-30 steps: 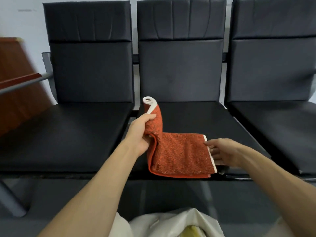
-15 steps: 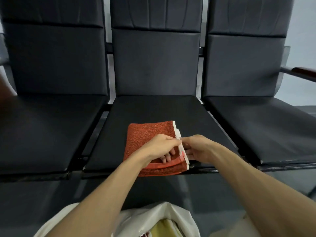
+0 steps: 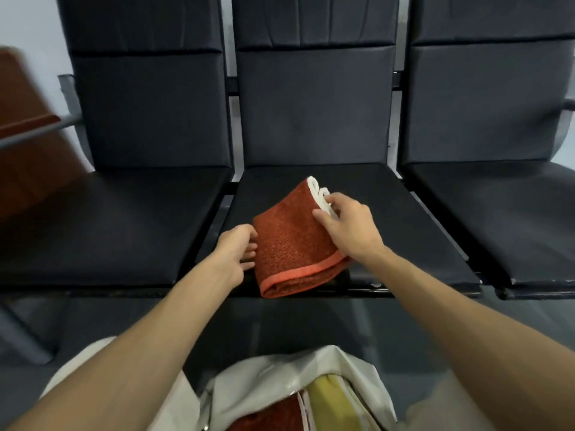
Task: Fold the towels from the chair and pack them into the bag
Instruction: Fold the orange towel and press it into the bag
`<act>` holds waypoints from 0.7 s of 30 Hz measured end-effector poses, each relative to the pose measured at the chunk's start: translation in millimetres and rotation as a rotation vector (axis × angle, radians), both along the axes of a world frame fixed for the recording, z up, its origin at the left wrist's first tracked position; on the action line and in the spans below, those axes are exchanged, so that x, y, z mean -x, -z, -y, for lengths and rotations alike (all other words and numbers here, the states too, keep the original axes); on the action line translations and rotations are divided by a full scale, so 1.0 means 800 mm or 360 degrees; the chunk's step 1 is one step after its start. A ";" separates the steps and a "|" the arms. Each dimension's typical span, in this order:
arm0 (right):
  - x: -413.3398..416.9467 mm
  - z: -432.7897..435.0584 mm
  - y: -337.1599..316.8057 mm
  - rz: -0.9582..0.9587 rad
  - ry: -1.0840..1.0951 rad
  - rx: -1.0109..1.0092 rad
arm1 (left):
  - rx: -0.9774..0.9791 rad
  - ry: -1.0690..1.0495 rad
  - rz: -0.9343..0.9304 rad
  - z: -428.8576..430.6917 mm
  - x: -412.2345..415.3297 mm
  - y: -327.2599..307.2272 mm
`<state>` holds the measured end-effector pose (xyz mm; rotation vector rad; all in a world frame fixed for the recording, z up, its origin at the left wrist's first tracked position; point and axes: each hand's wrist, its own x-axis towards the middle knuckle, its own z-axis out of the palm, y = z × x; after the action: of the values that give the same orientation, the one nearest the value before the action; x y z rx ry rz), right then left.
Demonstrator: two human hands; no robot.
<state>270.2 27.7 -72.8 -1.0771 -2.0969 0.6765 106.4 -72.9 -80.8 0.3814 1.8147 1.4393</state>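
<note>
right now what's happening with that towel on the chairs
A person is folding an orange towel on the middle seat of a row of black chairs. The right hand grips the towel's white-trimmed end, raised off the seat, while the left hand holds its left edge. Below, an open white bag already contains a yellow towel and a red towel.

It looks like a waiting room. Three black padded leatherette seats [image 3: 314,119], joined in one row, stand just beyond the fingers [image 3: 337,200]. A plain pale wall [image 3: 28,23] rises behind them, and reddish-brown wooden furniture [image 3: 21,119] stands far left of the fingers.
</note>
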 end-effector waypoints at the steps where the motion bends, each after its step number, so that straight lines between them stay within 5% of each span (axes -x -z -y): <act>1: 0.006 0.008 -0.007 -0.0136 -0.0057 0.0033 | -0.0008 -0.0036 0.0062 0.007 0.000 0.003; 5: 0.026 0.042 -0.019 -0.0736 -0.0414 0.0386 | -0.0077 -0.0024 0.0267 0.026 -0.008 0.004; 11: 0.028 0.068 -0.029 -0.1084 -0.0528 0.1043 | -0.0155 0.0281 0.0878 0.072 -0.007 0.023; 16: -0.017 0.074 -0.015 -0.0805 -0.0480 0.1190 | -0.0251 0.0471 0.0930 0.111 -0.009 0.040; 21: -0.059 0.088 0.048 0.0008 -0.0274 0.1201 | 0.0102 0.0689 0.0177 0.136 -0.024 0.077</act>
<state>317.2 -42.4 -111.2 -1.2737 -1.9834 1.6323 125.8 -181.3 -142.6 0.6071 1.5654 1.0775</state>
